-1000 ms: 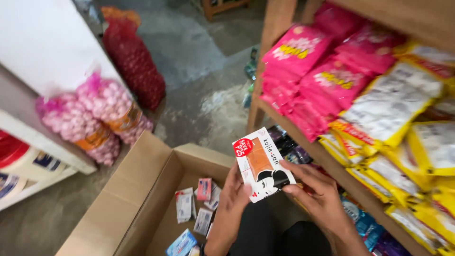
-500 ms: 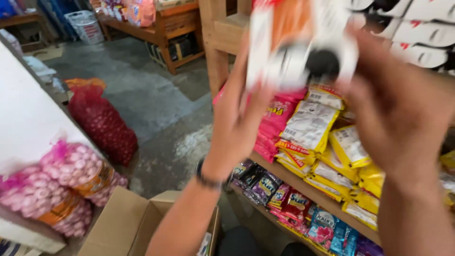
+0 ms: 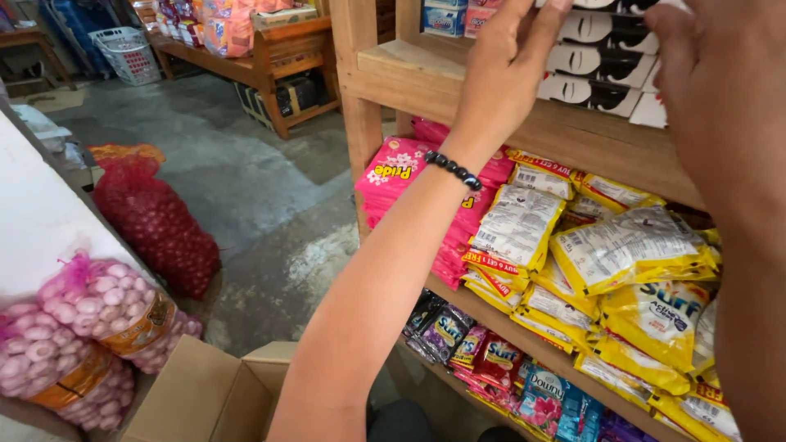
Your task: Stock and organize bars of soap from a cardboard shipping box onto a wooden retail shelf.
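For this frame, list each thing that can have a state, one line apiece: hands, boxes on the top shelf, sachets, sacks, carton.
Left hand: raised, fingers on the stacked black-and-white boxes.
Right hand: raised at those boxes; grip hidden.
Stacked black-and-white boxes: lying flat on the upper wooden shelf.
Yellow sachet packs: piled, overlapping.
Pink sachet packs: stacked at the shelf's end.
Red mesh sack: full, tied, on the floor.
Brown cardboard carton: flaps open.

Two hands, left hand point(image 3: 508, 61) and right hand point(image 3: 720, 90), reach the black-and-white boxes point(image 3: 610, 61), about five visible between them. Below them, two pink mesh sacks point(image 3: 78, 340), one red mesh sack point(image 3: 155, 221), one cardboard box point(image 3: 209, 397).
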